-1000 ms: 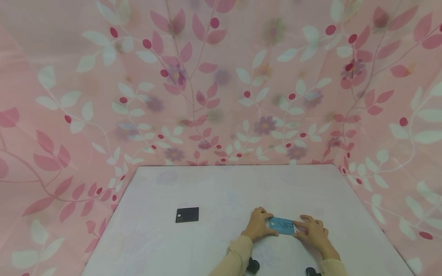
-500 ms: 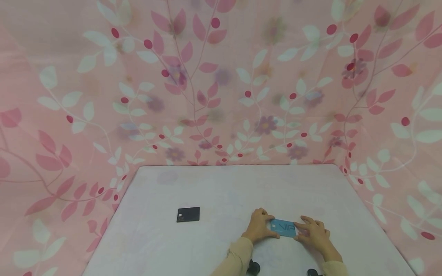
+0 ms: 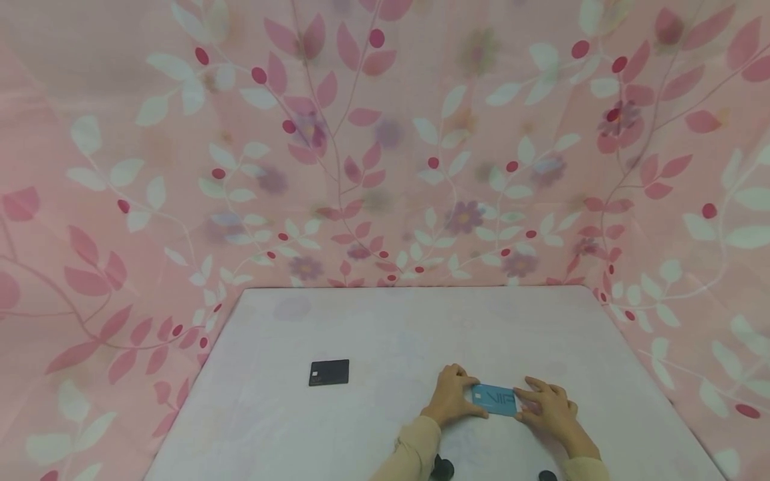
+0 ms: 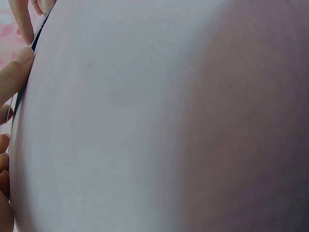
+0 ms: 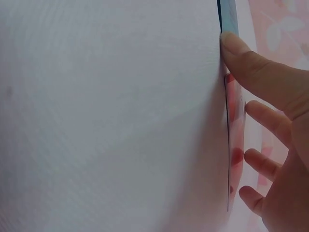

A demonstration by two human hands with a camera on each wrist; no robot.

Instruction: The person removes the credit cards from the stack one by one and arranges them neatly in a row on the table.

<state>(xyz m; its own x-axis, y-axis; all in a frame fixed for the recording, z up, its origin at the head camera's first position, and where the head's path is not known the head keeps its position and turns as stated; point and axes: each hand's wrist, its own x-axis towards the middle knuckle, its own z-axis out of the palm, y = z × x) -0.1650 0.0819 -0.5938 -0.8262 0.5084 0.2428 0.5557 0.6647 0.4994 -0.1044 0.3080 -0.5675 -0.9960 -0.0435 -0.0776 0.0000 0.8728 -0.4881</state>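
A blue bank card with a chip and the dark letters VIP lies over the white table, held between both hands. My left hand grips its left end, thumb at the near corner and fingers at the far one. At the other end, my right hand pinches it with thumb and index finger, the remaining fingers spread. In the right wrist view the right thumb presses against the edge of the blue card. A black bank card with a chip lies flat to the left, away from both hands.
The white tabletop ends at a pink curtain patterned with leaves, at the back and sides. A strip with a red and pink pattern shows beside the right fingers. Dark wrist devices sit near the sleeves.
Both hands and the blue card have shifted very slightly toward the near side, keeping the same grip. The black card stays where it lay.
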